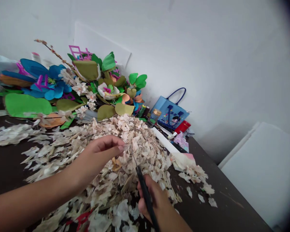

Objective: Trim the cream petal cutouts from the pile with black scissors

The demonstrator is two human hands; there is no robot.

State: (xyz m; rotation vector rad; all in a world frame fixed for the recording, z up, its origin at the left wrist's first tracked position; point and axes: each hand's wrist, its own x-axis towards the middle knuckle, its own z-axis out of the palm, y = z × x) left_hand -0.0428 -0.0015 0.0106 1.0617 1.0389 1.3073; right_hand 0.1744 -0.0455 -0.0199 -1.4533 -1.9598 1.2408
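Observation:
My left hand (106, 148) reaches over a pile of pale, petal-like scraps (145, 145), thumb and fingers closed in a pinch. Whatever is between its fingertips blends into the pile, so I cannot make it out. Lower down, my right hand (154, 199) is wrapped round a slim black tool (144, 188) with a thin pointed tip. The tip points up toward the left fingertips, a short distance from them. An orange-brown scrap (116, 164) lies under the left hand.
Blue artificial flowers (50, 83) and green fabric leaves (27, 105) crowd the back left. A blue handbag (169, 111), a gold-lidded jar (154, 116) and a long white strip (165, 140) lie behind the pile. White boards (263, 170) stand beyond the dark table's (222, 193) right edge.

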